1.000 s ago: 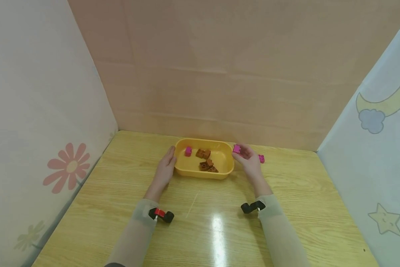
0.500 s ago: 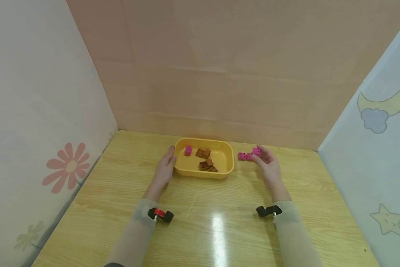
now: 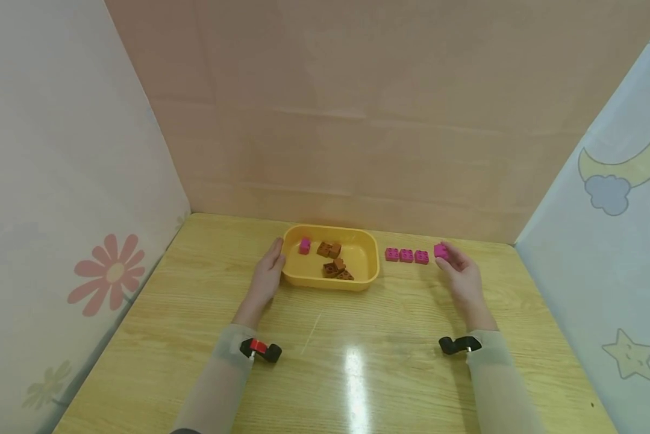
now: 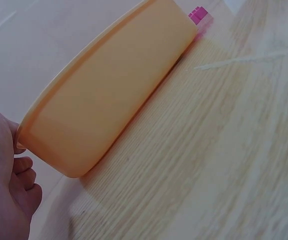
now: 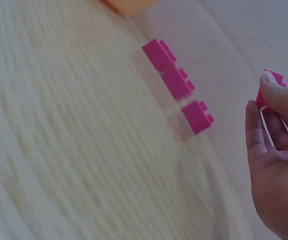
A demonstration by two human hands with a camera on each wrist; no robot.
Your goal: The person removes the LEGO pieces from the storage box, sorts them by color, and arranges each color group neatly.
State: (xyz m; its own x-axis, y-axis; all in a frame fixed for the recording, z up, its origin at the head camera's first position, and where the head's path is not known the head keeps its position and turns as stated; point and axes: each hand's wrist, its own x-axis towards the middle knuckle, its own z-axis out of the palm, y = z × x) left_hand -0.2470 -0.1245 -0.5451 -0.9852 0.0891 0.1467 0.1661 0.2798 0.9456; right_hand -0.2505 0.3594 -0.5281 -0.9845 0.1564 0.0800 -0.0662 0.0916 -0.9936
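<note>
My right hand pinches a pink toy brick between thumb and fingers, just right of a short row on the table. That row holds a left pink brick, a middle one and a right pink brick, studs up. In the right wrist view the held brick appears beyond the row's end. My left hand grips the left end of a yellow plastic tray. The left wrist view has its fingers by the tray's rim, partly hidden. Inside the tray lie a pink brick and several brown bricks.
The wooden table reaches back to a tan paper wall. Patterned white cloth panels stand at the left and right. A bright light reflection lies on the table's front part.
My right hand has moved rightward from the tray's right end, past the row, with a pink brick in its fingers. The row has come into full sight. My left hand stays at the tray.
</note>
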